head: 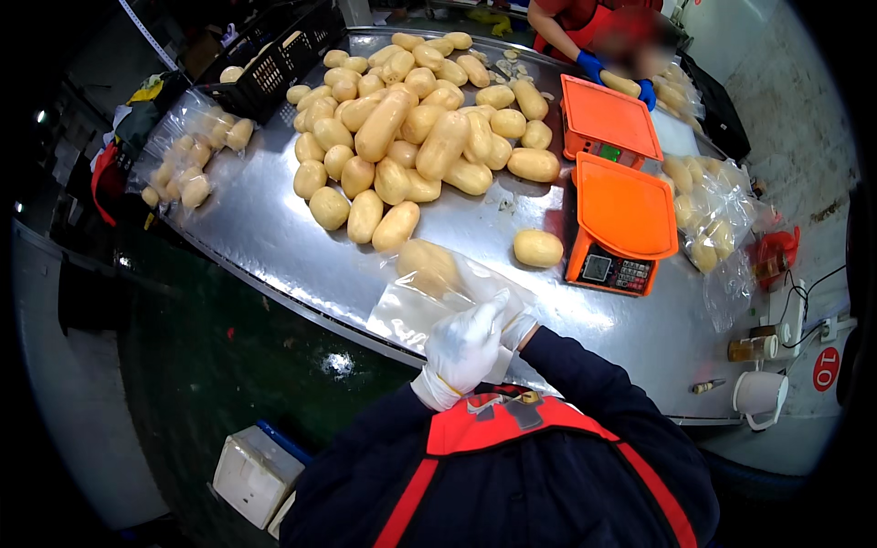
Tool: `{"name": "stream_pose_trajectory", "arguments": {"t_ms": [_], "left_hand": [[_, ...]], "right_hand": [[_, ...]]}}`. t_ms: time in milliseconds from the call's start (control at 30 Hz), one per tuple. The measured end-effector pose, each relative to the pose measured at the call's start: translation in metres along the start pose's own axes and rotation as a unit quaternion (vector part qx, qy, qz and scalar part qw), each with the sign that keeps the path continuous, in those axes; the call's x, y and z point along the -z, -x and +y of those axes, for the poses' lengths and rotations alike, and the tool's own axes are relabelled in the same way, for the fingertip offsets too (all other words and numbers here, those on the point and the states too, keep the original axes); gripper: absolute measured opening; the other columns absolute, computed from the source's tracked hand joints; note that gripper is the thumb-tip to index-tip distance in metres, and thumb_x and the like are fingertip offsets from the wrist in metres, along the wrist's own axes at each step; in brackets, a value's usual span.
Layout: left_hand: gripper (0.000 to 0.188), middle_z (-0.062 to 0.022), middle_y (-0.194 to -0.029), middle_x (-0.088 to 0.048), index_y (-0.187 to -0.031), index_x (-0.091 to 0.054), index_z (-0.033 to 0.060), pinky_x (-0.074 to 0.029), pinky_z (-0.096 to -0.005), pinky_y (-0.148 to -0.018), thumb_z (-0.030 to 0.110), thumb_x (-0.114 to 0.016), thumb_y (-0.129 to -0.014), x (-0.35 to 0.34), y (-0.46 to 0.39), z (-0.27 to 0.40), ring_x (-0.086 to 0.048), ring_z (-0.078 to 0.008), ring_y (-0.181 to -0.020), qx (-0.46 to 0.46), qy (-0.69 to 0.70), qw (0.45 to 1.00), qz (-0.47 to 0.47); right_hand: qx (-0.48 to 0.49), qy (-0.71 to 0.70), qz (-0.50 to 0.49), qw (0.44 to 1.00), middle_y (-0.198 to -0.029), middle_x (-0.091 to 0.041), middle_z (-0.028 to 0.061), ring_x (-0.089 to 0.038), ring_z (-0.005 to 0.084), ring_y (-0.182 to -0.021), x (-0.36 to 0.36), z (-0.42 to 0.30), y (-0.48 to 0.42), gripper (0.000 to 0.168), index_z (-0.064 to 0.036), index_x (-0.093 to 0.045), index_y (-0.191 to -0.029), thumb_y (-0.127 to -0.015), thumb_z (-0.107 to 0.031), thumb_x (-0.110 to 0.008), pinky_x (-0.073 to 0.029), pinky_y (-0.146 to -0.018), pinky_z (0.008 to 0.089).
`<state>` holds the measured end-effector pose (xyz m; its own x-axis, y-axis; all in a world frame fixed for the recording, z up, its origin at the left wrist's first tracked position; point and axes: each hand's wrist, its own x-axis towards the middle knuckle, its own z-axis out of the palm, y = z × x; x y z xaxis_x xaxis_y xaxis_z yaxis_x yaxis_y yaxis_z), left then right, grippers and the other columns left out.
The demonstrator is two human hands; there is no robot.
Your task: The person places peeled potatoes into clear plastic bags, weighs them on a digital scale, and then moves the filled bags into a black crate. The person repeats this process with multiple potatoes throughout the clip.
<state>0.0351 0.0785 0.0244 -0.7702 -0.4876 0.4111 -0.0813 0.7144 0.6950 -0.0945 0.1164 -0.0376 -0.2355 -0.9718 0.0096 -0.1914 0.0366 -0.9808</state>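
Observation:
In white gloves, my left hand and my right hand meet at the gathered end of a clear plastic bag, both closed on it. A large peeled potato-like vegetable lies inside the bag on the metal table. My left hand hides part of the bag's end and of my right hand. Beyond the bag is a heap of similar pale peeled vegetables. One separate piece lies right of the bag, beside an orange digital scale.
A second orange scale stands behind the first. Filled bags lie at left and right. Black crates stand back left. Across the table, a person's blue-gloved hands hold a vegetable. A small knife and white mug are at right.

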Motion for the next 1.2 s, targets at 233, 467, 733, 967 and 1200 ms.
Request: {"name": "stream_pose_trajectory", "arguments": {"t_ms": [233,467,733,967,1200], "left_hand": [[0.035,-0.0164,-0.091,-0.073,-0.116,-0.073,0.0050,-0.057,-0.0370,-0.073,-0.005,-0.066,-0.083,0.040,-0.020,-0.014,-0.072,-0.0320,-0.079,0.072,-0.013,0.997,0.034],[0.027,-0.0134,-0.118,-0.073,-0.124,-0.068,-0.0063,-0.052,-0.0305,-0.098,-0.007,-0.055,-0.100,0.111,-0.037,-0.091,-0.068,-0.0184,-0.109,0.222,0.106,0.946,0.210],[0.026,-0.0147,-0.120,-0.072,-0.120,-0.069,-0.0073,-0.052,-0.0309,-0.100,-0.009,-0.055,-0.098,0.130,-0.033,-0.107,-0.068,-0.0185,-0.111,0.291,0.173,0.892,0.299],[0.028,-0.0127,-0.119,-0.072,-0.121,-0.069,-0.0062,-0.052,-0.0284,-0.097,-0.010,-0.055,-0.097,0.137,-0.028,-0.119,-0.067,-0.0158,-0.107,0.366,0.204,0.849,0.322],[0.026,-0.0040,-0.101,-0.071,-0.121,-0.069,-0.0041,-0.033,-0.0192,-0.058,-0.006,-0.053,-0.101,0.133,-0.026,-0.133,-0.046,-0.0008,-0.067,0.354,0.203,0.849,0.335]], "right_hand": [[0.122,0.206,-0.014,0.971,-0.142,-0.058,0.0155,-0.055,0.0278,-0.131,-0.018,0.012,-0.047,0.053,-0.007,-0.042,-0.154,-0.103,-0.020,-0.049,-0.043,-0.114,0.0342],[0.116,0.102,-0.346,0.925,-0.119,-0.068,0.0142,-0.065,0.0247,-0.110,0.021,-0.093,-0.117,0.044,-0.007,-0.060,-0.140,-0.097,-0.016,-0.066,-0.051,-0.094,0.0333],[0.251,0.619,0.008,0.744,-0.134,-0.063,0.0093,-0.056,0.0315,-0.128,0.090,-0.066,-0.303,0.050,-0.018,-0.059,-0.141,-0.091,-0.011,-0.061,-0.042,-0.108,0.0498],[0.213,0.781,-0.092,0.580,-0.102,-0.066,0.0059,-0.064,0.0268,-0.099,0.071,-0.026,-0.364,0.029,-0.013,-0.067,-0.117,-0.089,-0.016,-0.062,-0.049,-0.082,0.0445],[0.231,0.689,0.055,0.685,-0.088,-0.059,0.0076,-0.058,0.0253,-0.080,0.079,-0.024,-0.287,0.017,-0.009,-0.062,-0.095,-0.080,-0.015,-0.065,-0.043,-0.068,0.0405]]}}
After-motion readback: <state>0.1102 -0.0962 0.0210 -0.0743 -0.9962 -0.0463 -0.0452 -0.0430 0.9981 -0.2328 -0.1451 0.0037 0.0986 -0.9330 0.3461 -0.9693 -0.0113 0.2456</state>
